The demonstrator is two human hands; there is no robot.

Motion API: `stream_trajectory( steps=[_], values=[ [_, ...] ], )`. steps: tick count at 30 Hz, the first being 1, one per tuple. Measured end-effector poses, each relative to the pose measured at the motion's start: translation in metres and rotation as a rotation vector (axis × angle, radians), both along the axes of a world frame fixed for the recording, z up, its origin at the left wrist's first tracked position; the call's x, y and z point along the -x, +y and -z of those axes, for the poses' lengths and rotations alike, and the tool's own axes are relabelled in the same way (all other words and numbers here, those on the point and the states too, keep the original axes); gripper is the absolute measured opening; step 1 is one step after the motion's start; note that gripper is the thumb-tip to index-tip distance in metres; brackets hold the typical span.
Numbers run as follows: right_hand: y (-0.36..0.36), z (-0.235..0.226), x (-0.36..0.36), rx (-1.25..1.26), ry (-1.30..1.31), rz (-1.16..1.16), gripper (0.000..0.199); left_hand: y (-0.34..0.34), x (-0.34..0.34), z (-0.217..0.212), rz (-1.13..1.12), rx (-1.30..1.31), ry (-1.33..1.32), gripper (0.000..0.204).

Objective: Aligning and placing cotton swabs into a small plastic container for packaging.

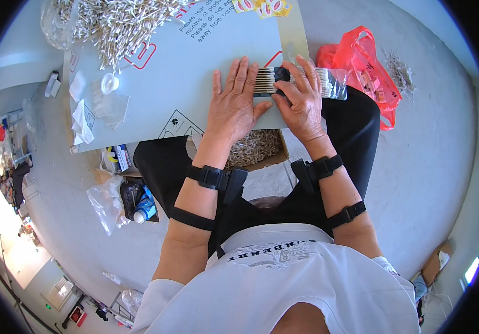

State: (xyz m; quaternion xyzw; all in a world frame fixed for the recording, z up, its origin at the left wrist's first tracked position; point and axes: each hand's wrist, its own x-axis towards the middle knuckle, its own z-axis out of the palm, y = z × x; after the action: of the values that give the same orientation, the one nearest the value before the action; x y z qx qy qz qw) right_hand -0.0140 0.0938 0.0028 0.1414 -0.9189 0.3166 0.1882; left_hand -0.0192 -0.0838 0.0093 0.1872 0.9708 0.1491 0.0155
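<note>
White cloth of a shirt [284, 278] was seen closest. Both hands were laid on a row of cotton swabs [267, 80] on the grey surface [195, 72]. The left hand [233, 108] was pressed flat, fingers spread, so the row stayed even. The right hand [302, 100] was clamped on the clear bag [334, 83] holding it.

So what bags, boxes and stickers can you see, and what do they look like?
Clear bag of cotton swabs: under both hands, long, see-through.
Red plastic bag: right of the board, crumpled, shiny.
Yellow-and-red labels: top edge of the board, small.
Grey board: on the lap, flat, red and black printing.
Cardboard box: below the board, brown, open.
Clear bag: floor at left, crumpled.
</note>
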Motion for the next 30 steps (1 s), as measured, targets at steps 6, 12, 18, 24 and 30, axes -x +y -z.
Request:
stream_trajectory(
  steps=[6, 12, 18, 24, 30],
  values=[
    [-0.0016, -0.0042, 0.0011, -0.015, -0.011, -0.009, 0.015, -0.0005, 0.0011, 0.001, -0.005, 0.011, 0.008, 0.085],
    [-0.0017, -0.0031, 0.001, 0.002, -0.027, -0.004, 0.019, -0.0002, 0.0005, 0.0022, -0.006, 0.025, 0.014, 0.085],
    [-0.0026, -0.0035, 0.0025, 0.018, -0.041, 0.016, 0.026, -0.0004, 0.0003, 0.0022, -0.007, 0.023, 0.02, 0.085],
    [-0.0017, -0.0024, 0.0025, 0.01, -0.049, 0.009, 0.023, 0.0002, 0.0002, 0.0029, -0.008, 0.014, 0.027, 0.085],
    [-0.0021, -0.0032, 0.0023, -0.01, -0.052, 0.0, 0.021, 0.0001, 0.0003, 0.0024, -0.012, 0.006, 0.025, 0.085]
  ],
)
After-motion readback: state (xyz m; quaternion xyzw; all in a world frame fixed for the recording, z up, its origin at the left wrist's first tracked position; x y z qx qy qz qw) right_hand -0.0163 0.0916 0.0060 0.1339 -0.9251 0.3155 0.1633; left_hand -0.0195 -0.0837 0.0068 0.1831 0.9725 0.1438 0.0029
